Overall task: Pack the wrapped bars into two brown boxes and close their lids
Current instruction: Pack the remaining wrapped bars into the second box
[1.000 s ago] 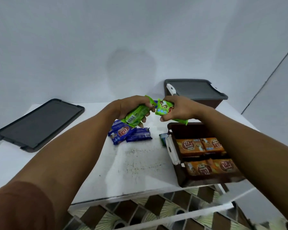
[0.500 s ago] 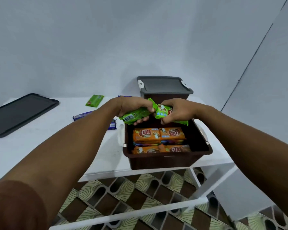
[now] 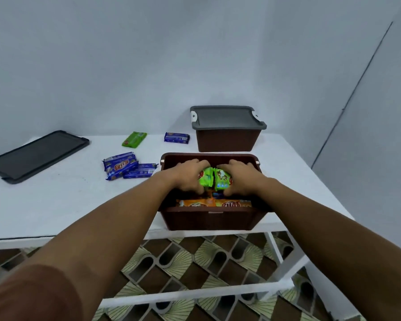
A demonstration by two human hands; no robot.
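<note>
Both hands are down inside the open brown box (image 3: 208, 220), which sits at the near edge of the white table (image 3: 56, 200). The left hand (image 3: 188, 176) has its fingers curled round one green bar (image 3: 206, 179), and the right hand (image 3: 240, 176) grips a second green bar (image 3: 223, 180). The two wrappers are pressed side by side between the hands, right above a layer of orange bars (image 3: 232, 203) already lying in the box.

Just behind it is the other brown box (image 3: 227, 142) with its grey lid (image 3: 225, 118) on. Loose stuff on the table: a small pile of blue bars (image 3: 120, 165) just left of the open box, a single blue bar (image 3: 177, 137) further back, and a loose green bar (image 3: 134, 139) near it. Way over on the left lies a spare dark lid (image 3: 37, 155), flat on the tabletop. Patterned floor tiles (image 3: 183, 262) show under the table.
</note>
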